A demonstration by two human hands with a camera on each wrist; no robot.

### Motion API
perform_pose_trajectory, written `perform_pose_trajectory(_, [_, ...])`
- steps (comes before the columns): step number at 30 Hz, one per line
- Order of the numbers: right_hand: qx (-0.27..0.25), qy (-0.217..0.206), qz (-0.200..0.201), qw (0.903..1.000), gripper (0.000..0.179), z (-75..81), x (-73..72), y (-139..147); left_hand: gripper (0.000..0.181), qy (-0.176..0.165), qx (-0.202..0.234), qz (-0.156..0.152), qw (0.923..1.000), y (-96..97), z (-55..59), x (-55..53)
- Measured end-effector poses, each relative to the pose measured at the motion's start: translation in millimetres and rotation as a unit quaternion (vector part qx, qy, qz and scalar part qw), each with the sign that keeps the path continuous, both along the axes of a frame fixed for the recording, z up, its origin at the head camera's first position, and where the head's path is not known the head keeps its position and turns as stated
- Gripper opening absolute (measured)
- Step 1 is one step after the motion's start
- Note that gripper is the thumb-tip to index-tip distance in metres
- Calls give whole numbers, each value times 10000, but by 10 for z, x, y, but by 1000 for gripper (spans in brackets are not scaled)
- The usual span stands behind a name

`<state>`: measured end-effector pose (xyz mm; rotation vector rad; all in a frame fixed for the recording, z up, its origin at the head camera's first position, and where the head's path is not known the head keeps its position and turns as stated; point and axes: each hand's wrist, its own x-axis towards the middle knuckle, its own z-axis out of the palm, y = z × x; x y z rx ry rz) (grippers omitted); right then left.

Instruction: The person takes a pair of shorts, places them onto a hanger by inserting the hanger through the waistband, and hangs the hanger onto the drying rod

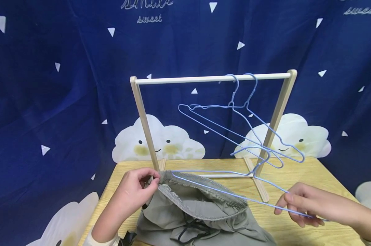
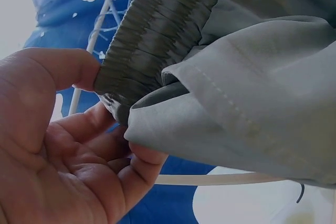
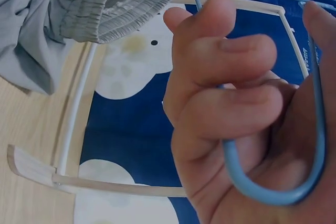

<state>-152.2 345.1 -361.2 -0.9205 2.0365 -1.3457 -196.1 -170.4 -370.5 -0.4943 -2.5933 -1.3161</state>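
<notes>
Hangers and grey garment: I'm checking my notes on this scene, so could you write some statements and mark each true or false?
1. The left grip pinches the waistband. True.
2. Three hangers hang on the rail. False: two hangers hang on the white rail.
3. The right grip holds a blue hanger. True.
4. The grey garment hangs from the rail. False: the grey garment is below the rail.
5. The drawstring is white. False: it is black.
</notes>
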Motion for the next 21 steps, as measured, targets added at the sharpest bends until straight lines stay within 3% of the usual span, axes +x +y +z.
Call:
perform_pose_trajectory(7, [242,-163,-65,9996,44,-84,-30,-53,17,301,-38,-241,9993,11,-22,-10])
perform_pose_trajectory(13, [172,106,149,9997,44,-91,-91,-161,20,633,-129,-476,9968,9,-20,-4])
perform_pose_trajectory(21, [241,54,244,9994,42,-31,-129,-265,35,1532,-473,-1067,9813,-4,-53,10])
